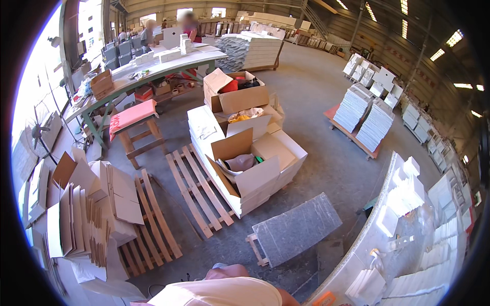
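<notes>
Neither of my hands can be made out. At the lower edge my light-coloured shirt shows, with bare skin beside it on both sides. Just right of my body a grey stone slab (297,229) lies on a low wooden support. Ahead, open cardboard boxes (259,178) stand stacked on a wooden pallet (199,191); the nearest holds a brownish, rounded item (240,162) and something green. Farther back, another box has yellow-orange material (246,115) in it.
Flattened cartons (84,219) stand at the left by a second pallet (150,224). A long bench (375,229) with white blocks curves along the right. Beyond are a wooden stool (137,127) with a red cover, a green-framed worktable (148,69), stone stacks (360,115) and people.
</notes>
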